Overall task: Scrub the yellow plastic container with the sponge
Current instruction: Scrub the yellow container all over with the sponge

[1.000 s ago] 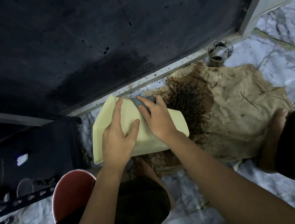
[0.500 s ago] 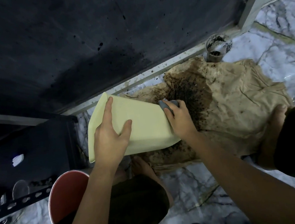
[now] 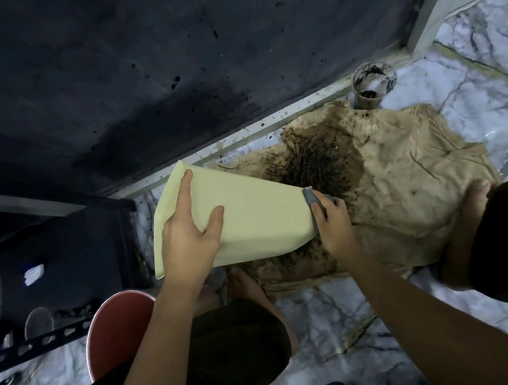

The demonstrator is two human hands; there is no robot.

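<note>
— What is being shown at the centre of the frame?

— A yellow plastic container (image 3: 249, 220) is being held on its side above a stained beige cloth (image 3: 415, 184) that is spread over the marble floor (image 3: 335, 323). It is being steadied by the left hand (image 3: 189, 241), whose fingers are laid straight along the upper face with the thumb spread across it, so this grip is apart rather than curled.

— And the sponge?

— A grey sponge (image 3: 313, 198) is being pressed against the container's right end by the right hand (image 3: 334, 225), with the fingers being curled round it, so that grip is clamped on the sponge.

— What is being seen around it?

— The cloth is being darkened by a wet brown patch with black specks, just beyond the sponge. A soiled clear cup (image 3: 371, 85) is being kept at the cloth's far edge, against a pale frame rail (image 3: 241, 132) below a dark panel (image 3: 144, 79). A red round seat (image 3: 117, 330) is being glimpsed near the left forearm, beside a perforated black metal bar (image 3: 44, 339). A bare foot (image 3: 245, 285) is being rested at the cloth's near edge, under the container
</note>
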